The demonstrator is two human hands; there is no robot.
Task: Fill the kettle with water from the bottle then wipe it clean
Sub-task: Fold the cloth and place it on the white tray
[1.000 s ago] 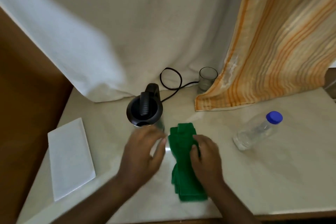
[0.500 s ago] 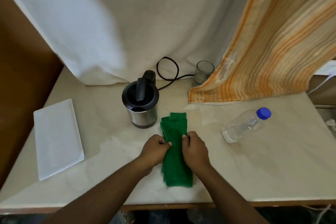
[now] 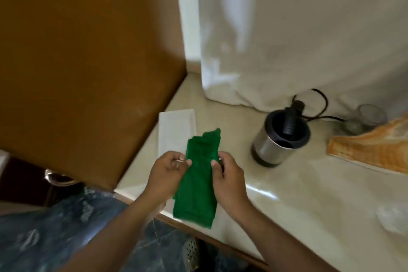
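A folded green cloth (image 3: 197,179) hangs lifted above the counter's front left corner, pinched on its left edge by my left hand (image 3: 167,172) and on its right edge by my right hand (image 3: 229,181). The steel kettle (image 3: 278,137) with a black rim and handle stands on the counter to the right of my hands, apart from the cloth. A blurred clear plastic bottle (image 3: 393,216) lies at the far right edge of the view; its cap is out of frame.
A white rectangular tray (image 3: 174,128) lies behind the cloth near the brown wall panel (image 3: 88,62). A black cord (image 3: 320,104) and a glass (image 3: 371,117) sit behind the kettle. Striped orange fabric (image 3: 371,150) rests right of the kettle. The counter edge (image 3: 220,240) runs diagonally below my hands.
Both hands have lifted the green cloth off the counter and carried it left toward the white tray. The view has swung left, so kettle and bottle now sit further right.
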